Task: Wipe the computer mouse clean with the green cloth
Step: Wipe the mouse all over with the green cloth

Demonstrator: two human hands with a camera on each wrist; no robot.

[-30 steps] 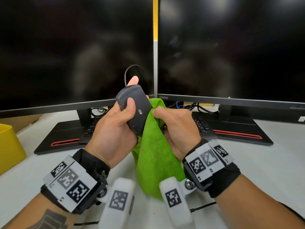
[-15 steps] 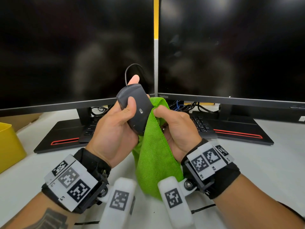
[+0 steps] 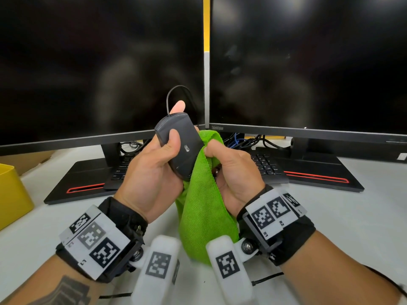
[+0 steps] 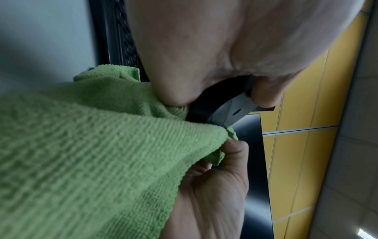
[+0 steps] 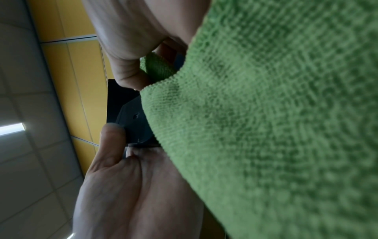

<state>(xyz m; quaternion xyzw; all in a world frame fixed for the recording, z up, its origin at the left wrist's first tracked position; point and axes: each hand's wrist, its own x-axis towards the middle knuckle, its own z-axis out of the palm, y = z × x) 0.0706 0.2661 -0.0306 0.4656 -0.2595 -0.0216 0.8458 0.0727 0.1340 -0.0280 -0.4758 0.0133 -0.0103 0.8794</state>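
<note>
- Green microfibre, the one green cloth (image 3: pixel 202 194) is bunched in the grip of the right hand (image 3: pixel 233 172), whose fingers are curled round its upper part; its lower end hangs free between the two wrists, above the desk (image 3: pixel 330 216).
- One black wired computer mouse (image 3: pixel 179 146) is held raised, underside up, in the grip of the left hand (image 3: pixel 152 172): the thumb is laid across its underside and a fingertip is seen past its far end.
- The cloth's upper fold is pressed against the mouse's right edge; that edge is hidden by fabric in the right wrist view.
- One thin cable (image 3: pixel 174 93) is looped up from the mouse's far end.
- Two dark monitors (image 3: pixel 99 62) are stood behind, close together, with two flat stands and one keyboard (image 3: pixel 264 166) beneath.
- One yellow bin (image 3: pixel 11 194) is set at the desk's left edge, well apart from the hands.
- Bare white desk is left open to the right of the hands.
</note>
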